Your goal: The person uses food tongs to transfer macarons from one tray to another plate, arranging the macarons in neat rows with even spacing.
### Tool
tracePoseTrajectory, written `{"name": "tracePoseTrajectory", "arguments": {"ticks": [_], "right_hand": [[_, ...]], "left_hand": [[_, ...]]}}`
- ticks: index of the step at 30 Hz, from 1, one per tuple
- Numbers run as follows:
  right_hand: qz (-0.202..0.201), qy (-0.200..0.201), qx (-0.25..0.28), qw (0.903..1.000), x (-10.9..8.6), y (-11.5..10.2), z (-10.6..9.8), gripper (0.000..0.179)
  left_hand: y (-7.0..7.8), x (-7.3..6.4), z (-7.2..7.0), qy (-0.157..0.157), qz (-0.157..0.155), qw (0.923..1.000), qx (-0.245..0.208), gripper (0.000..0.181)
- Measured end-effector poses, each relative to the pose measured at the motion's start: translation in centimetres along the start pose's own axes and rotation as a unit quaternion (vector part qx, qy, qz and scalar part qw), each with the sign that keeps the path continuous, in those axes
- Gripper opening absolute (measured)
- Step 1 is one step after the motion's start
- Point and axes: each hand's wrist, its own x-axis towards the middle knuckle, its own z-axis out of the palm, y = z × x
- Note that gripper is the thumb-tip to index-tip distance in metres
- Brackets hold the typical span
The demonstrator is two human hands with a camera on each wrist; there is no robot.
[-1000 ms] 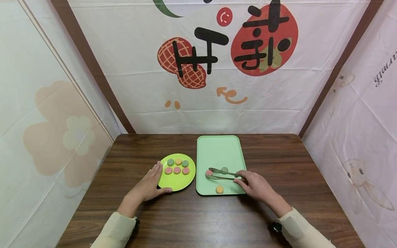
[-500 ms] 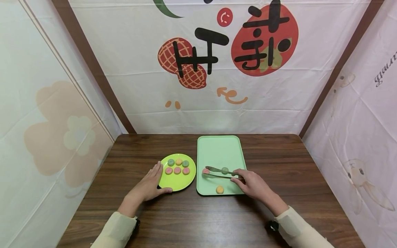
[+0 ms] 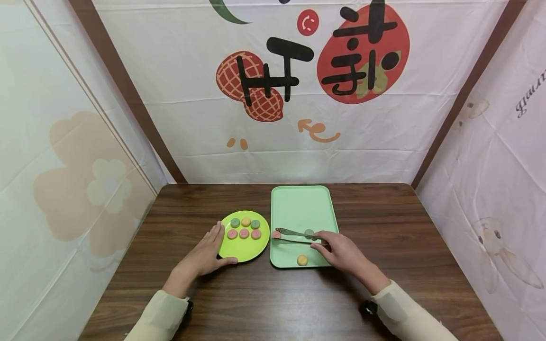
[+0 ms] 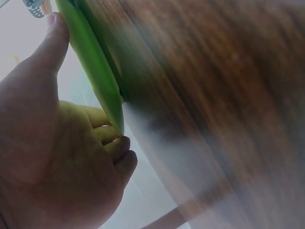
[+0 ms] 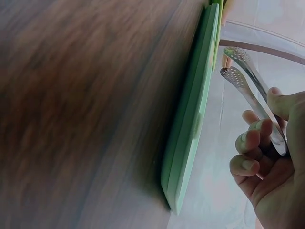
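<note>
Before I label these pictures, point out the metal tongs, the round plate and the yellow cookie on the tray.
Metal tongs [image 5: 248,95]: right wrist view, lower prong.
Round plate [image 3: 244,249]: head view, bare near part.
Yellow cookie [image 3: 302,260]: head view, middle of top.

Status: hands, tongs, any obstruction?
Left hand touching green plate. Right hand holding tongs, pink cookie between tips. No obstruction seen toward plate beyond tray and plate rims.

Over at the brown worktop, the right hand holds tongs above the green tray, a pink biscuit between their tips; the left hand touches the lime plate, where six biscuits sit.
</note>
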Motion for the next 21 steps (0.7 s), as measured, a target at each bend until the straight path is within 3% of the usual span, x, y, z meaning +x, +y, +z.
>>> {"name": "tracePoseTrajectory", "arguments": {"ticks": [7, 21], "right_hand": [[-0.028, 0.011, 0.001, 0.9995, 0.6, -0.4, 0.6, 0.026], [-0.037, -0.009, 0.010, 0.9992, 2.2, -1.6, 1.9, 0.026]], "left_hand": [[-0.1, 0.1, 0.0, 0.001, 0.003, 1.0000, 0.000, 0.121], [-0.3, 0.2, 0.1, -0.001, 0.001, 1.0000, 0.005, 0.121]]}}
